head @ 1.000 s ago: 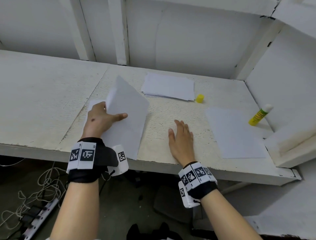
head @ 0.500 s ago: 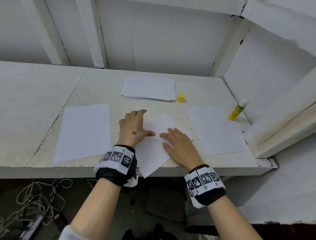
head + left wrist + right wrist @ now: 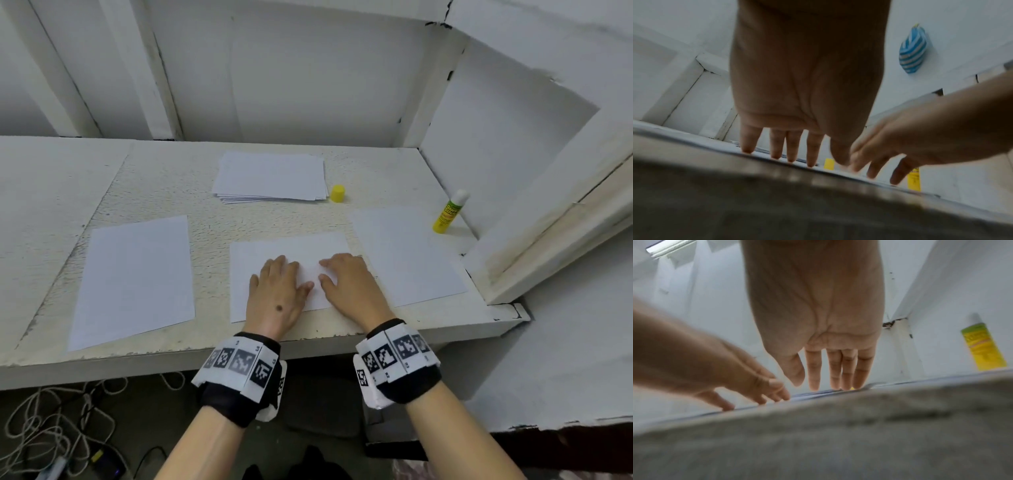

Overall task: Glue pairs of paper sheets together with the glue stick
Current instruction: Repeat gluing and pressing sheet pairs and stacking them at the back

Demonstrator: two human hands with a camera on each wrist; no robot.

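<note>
A white paper sheet (image 3: 274, 250) lies flat at the middle of the table's front. Both hands press on it side by side with straight fingers: my left hand (image 3: 277, 287) on its middle, my right hand (image 3: 346, 281) on its right part. In the wrist views the fingertips of the left hand (image 3: 791, 146) and of the right hand (image 3: 830, 374) touch the paper. Another sheet (image 3: 133, 277) lies to the left and one more sheet (image 3: 407, 253) to the right. The yellow glue stick (image 3: 448, 212) stands uncapped at the right wall. Its yellow cap (image 3: 337, 193) stands apart.
A stack of white sheets (image 3: 270, 178) lies at the back of the table (image 3: 51, 212), next to the cap. White walls close off the back and the right side. Cables lie on the floor below the front edge.
My left hand carried the lifted sheet from the left to the middle and laid it flat. Both hands now press on it, and it has been squared to the table edge.
</note>
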